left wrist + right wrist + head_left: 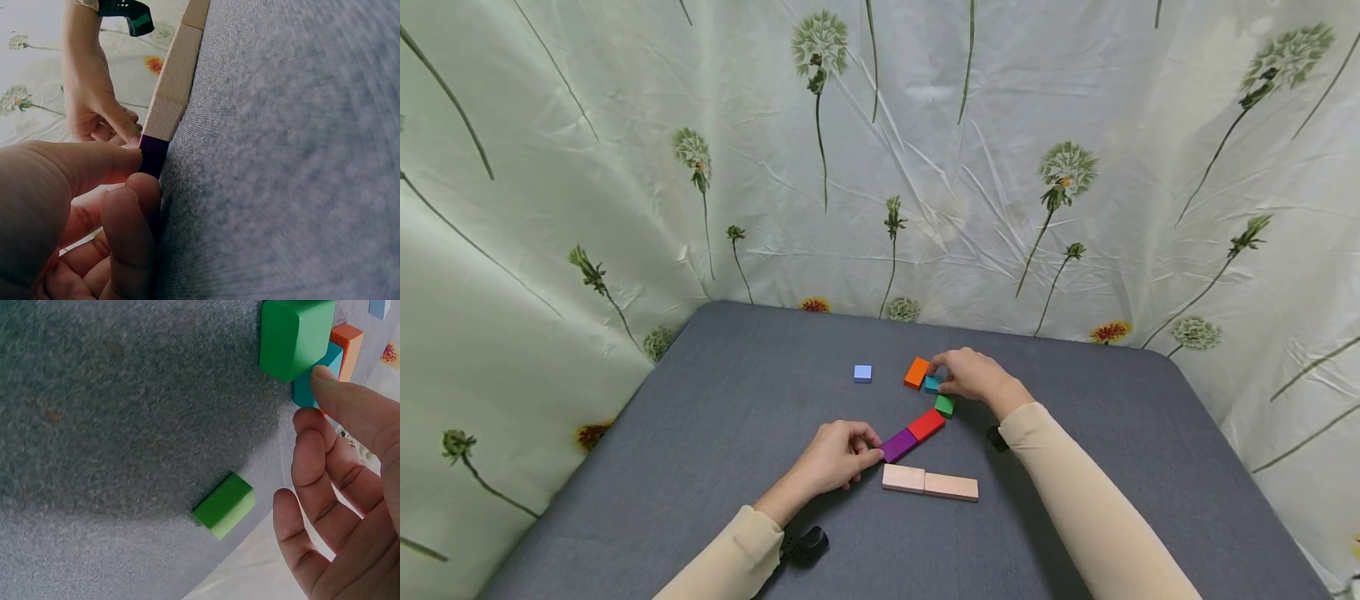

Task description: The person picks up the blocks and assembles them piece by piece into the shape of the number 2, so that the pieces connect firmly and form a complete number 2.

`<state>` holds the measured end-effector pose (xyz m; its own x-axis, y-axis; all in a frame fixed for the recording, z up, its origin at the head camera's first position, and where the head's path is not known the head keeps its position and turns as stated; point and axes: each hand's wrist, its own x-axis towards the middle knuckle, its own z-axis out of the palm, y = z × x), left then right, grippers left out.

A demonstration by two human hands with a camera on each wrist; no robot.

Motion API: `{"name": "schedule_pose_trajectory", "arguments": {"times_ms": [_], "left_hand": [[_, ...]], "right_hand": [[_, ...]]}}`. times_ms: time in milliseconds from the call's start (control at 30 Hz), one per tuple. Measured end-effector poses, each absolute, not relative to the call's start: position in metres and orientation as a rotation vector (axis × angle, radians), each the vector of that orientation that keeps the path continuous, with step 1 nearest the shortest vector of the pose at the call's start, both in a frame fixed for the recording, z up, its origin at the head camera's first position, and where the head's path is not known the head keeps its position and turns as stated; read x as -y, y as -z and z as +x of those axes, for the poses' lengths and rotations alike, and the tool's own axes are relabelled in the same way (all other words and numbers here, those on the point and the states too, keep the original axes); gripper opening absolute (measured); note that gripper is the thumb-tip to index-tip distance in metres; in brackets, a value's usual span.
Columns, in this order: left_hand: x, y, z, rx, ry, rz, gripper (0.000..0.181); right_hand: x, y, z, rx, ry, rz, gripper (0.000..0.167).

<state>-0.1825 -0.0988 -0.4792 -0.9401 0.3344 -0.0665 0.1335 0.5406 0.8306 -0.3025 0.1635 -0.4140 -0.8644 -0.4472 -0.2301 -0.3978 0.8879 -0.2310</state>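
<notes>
My left hand [837, 455] is at the left end of a purple block [898, 446], its thumb and index fingertip gripping that end. In the left wrist view the purple block [154, 156] shows just past the thumb tip. My right hand [977, 377] pinches a small teal block [932, 384] between thumb and index finger; the other fingers curl loosely. An orange block [916, 372] stands beside the teal one, and a green block [944, 406] lies on its near side. A red block [927, 425] sits end to end with the purple block.
Two pale wooden blocks [930, 482] lie end to end in front of the purple one. A light blue block [862, 374] is apart at the left. A light green block [225, 505] shows near the right hand. Floral cloth [925, 167] hangs behind the grey table [760, 375].
</notes>
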Motion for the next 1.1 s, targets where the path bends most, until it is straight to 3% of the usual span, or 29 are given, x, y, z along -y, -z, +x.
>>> {"name": "schedule_pose_trajectory", "arguments": {"times_ms": [1100], "left_hand": [[0.099, 0.480, -0.183, -2.561, -1.370, 0.418, 0.006]], "right_hand": [[-0.185, 0.415, -0.298, -2.765, 0.336, -0.671, 0.030]]}}
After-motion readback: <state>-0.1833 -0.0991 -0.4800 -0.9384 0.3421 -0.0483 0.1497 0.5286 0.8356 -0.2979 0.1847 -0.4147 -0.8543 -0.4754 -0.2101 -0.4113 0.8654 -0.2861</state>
